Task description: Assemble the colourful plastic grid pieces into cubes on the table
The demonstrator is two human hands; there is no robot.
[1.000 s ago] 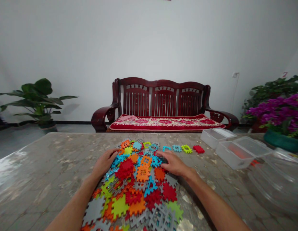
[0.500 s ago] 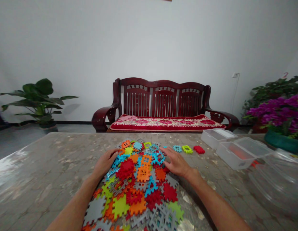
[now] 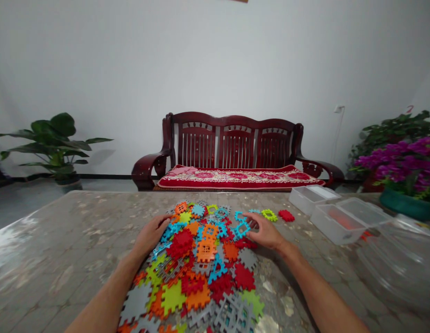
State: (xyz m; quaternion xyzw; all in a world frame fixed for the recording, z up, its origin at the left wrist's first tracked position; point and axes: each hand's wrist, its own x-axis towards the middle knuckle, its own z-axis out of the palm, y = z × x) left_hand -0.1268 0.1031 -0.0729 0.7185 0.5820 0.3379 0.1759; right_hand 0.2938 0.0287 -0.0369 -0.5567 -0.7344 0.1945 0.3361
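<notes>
A heap of toothed plastic building pieces in orange, red, blue, grey and lime green covers the middle of the table. At its left edge my left hand rests with fingers stretched towards some blue pieces; it holds nothing I can see. My right hand, beyond the heap's right side, pinches a blue open-frame building piece between thumb and fingers. Just behind that lies another small blue piece. To the right of my fingers sit a lime green ring piece and a red piece.
Two clear plastic boxes stand on the right of the patterned table, beside transparent lids. Purple flowers in a green pot are at the far right. A wooden bench and a leafy plant stand beyond.
My right hand has moved to the right, carrying the blue open-frame piece off the heap's upper right part. The left hand has stayed in place.
</notes>
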